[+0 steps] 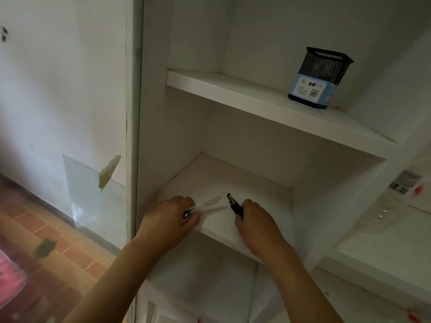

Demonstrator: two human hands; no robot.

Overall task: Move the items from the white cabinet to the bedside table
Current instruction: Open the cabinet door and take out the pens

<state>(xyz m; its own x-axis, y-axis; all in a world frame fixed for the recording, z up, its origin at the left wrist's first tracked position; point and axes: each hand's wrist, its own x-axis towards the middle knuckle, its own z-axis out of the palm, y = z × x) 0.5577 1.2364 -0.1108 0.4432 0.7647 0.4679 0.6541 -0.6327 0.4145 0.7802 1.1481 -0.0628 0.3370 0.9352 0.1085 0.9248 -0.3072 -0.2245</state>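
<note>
Both hands reach into the lower shelf [224, 180] of the white cabinet. My left hand [169, 217] is closed around clear pens [207, 204] whose tips stick out to the right, just above the shelf. My right hand [255, 223] grips a black pen [234, 203] that points up and left. On the upper shelf [233, 89] stands a black mesh pen holder [320, 76] with a light blue label, upright and apart from both hands. The bedside table is not in view.
The cabinet's left side panel [134, 136] stands close to my left arm. A glass sheet [91, 197] leans on the wall at left above a tiled floor [58, 248]. Clear plastic bottles [387, 213] lie in the right compartment. Something pink [10, 280] sits at the bottom left.
</note>
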